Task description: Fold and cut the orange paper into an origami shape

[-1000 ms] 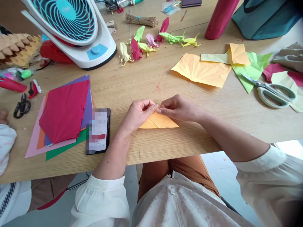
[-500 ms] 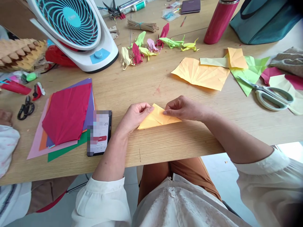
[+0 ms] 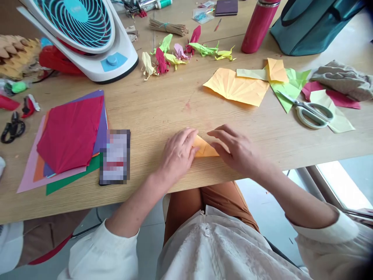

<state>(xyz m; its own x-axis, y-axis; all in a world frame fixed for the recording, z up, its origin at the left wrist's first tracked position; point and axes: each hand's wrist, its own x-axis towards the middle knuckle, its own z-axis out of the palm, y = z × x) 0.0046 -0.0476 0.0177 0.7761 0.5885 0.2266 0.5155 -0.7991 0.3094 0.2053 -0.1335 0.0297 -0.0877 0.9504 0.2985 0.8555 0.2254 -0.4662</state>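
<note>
A small folded piece of orange paper (image 3: 205, 149), roughly triangular with creases, lies near the table's front edge between my hands. My left hand (image 3: 178, 153) covers its left part, gripping it with thumb and fingers at that side. Over the paper's right tip is my right hand (image 3: 237, 151), its thumb and fingers apart; whether they touch the paper I cannot tell. Behind it rests a larger creased orange sheet (image 3: 233, 87).
Scissors (image 3: 313, 112) lie on paper scraps at right. To the left are coloured sheets (image 3: 70, 136) and a phone (image 3: 114, 157). Further back stand a fan (image 3: 116, 58), several folded paper figures (image 3: 161, 60), a red bottle (image 3: 259, 27) and a teal bag (image 3: 309, 31).
My left hand has slid right over the paper and covers more of it. My right hand has let go and spread its fingers. The view has shifted slightly right.
</note>
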